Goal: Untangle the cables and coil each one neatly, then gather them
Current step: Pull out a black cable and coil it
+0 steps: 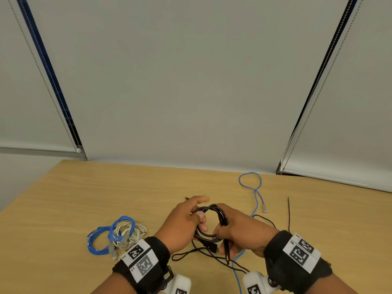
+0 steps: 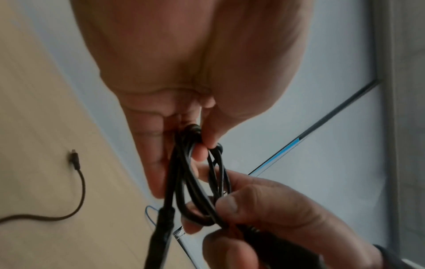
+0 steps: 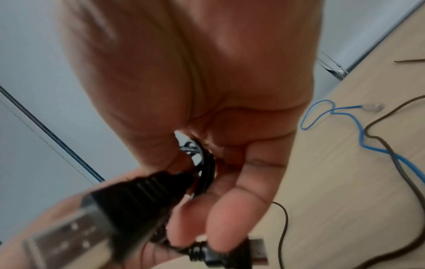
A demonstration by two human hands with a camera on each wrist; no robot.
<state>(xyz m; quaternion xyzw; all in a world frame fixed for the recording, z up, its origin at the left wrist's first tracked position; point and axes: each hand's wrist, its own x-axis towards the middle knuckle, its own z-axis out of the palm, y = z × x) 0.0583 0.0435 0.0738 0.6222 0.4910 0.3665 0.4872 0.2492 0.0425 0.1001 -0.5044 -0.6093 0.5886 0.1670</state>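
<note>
Lower centre of the head view: black cable coil (image 1: 210, 224) held above the wooden table (image 1: 84, 194), left hand (image 1: 184, 223) pinching its top loops, right hand (image 1: 237, 232) curled round its side. At lower left, already coiled: two blue cables (image 1: 101, 240) and a beige one (image 1: 131, 232). Stretching to upper right, a loose blue cable (image 1: 255, 194). Only in the right wrist view: two USB plugs (image 3: 232, 253) at the fingers (image 3: 232, 214). Only in the left wrist view: a small connector (image 2: 74, 160) lying on the table at left
</note>
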